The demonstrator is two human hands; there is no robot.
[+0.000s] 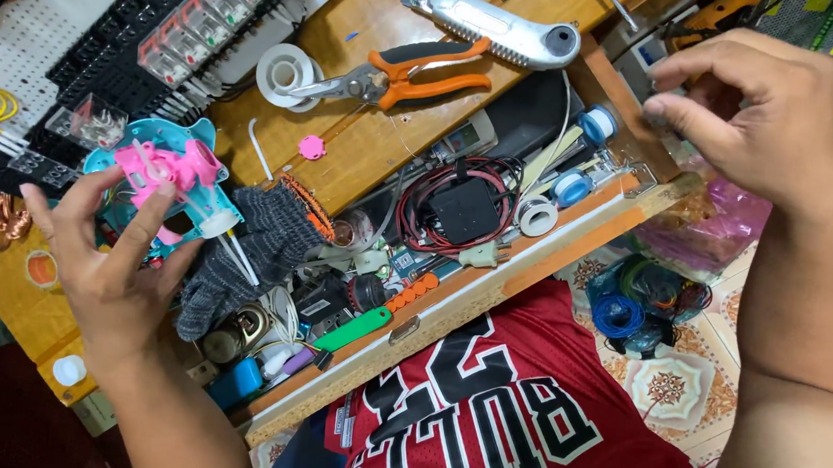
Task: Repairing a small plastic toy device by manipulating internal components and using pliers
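My left hand (112,262) grips a small pink and turquoise plastic toy-like device (168,182) with white parts, held above the left side of a wooden bench. My right hand (753,106) hovers at the upper right, thumb and fingertips pinched together; whether something tiny sits between them is too small to tell. A grey knitted glove (259,243) lies just right of the toy.
An open wooden drawer (492,278) holds a black adapter with red wire (457,208), tape rolls and small parts. On the bench lie orange-handled pliers (403,72), a grey utility knife (495,20), a white spool (286,73). Relay blocks (197,13) at top left; wire coils (641,308) on the tiled floor.
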